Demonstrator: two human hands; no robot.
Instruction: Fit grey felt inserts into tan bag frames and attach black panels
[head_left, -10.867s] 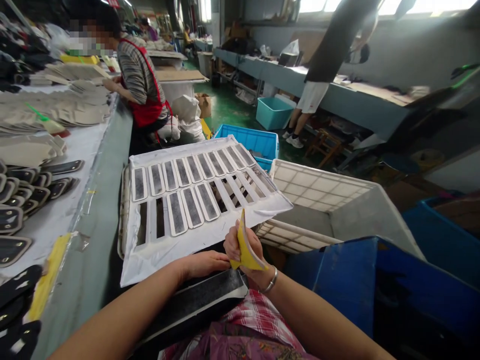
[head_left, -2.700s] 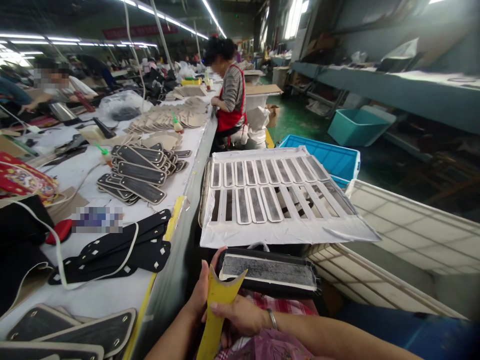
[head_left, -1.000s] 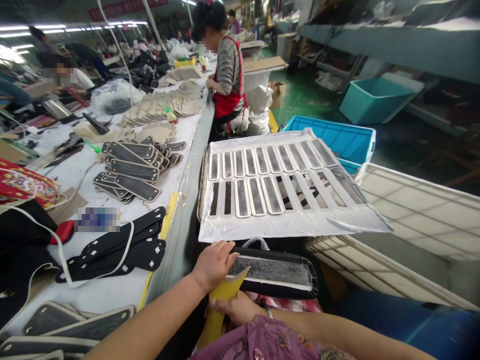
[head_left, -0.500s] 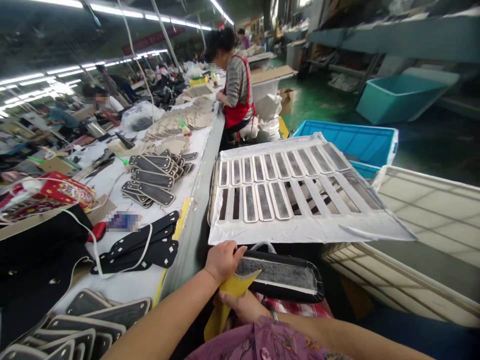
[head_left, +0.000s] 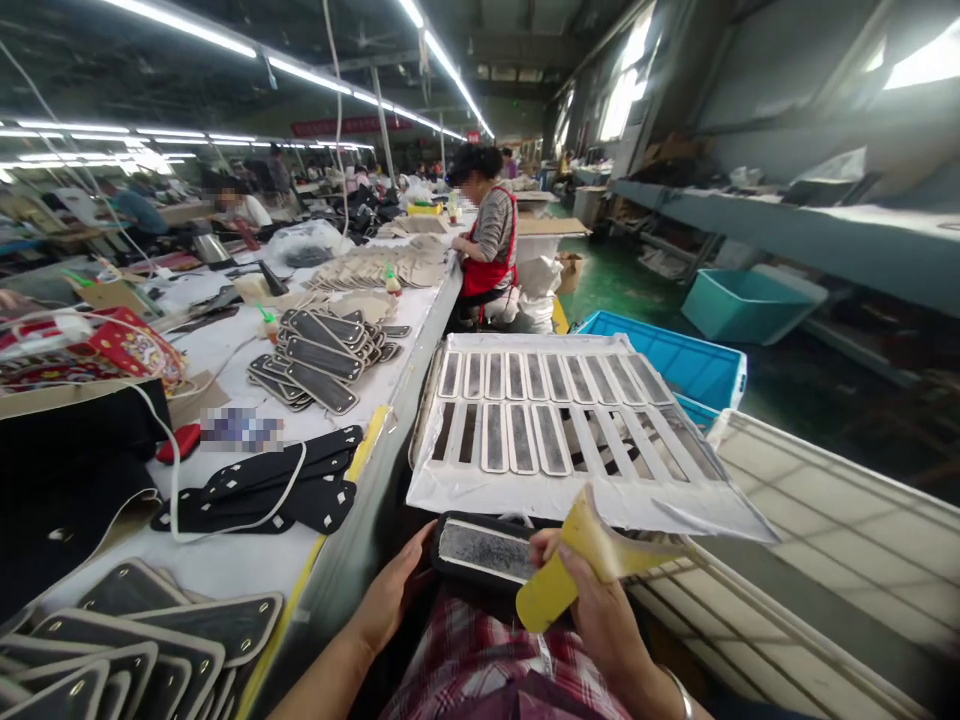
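A long black padded block [head_left: 480, 550] with a grey, pale-edged strip on its top lies across the lap. My left hand [head_left: 394, 590] is at the block's left end, fingers stretched along it and partly hidden behind. My right hand [head_left: 600, 600] is closed round a bent yellow sheet [head_left: 551, 590], holding it over the block's right part. Just beyond the block is a white slotted board [head_left: 465, 490]. Grey strips with pale rims [head_left: 517, 437] fill its back row and some front slots.
To the left runs a long white-covered table [head_left: 390, 350] with stacked grey strips [head_left: 322, 350], black pieces [head_left: 262, 490] and more strips [head_left: 150, 625] near me. A blue crate [head_left: 667, 355] and a cream crate [head_left: 825, 540] stand right. Farther along sits a person in a red apron [head_left: 491, 240].
My right hand has moved right and up with the yellow sheet. My left hand has shifted left and down to the block's end, its fingers straighter. The view has tilted up.
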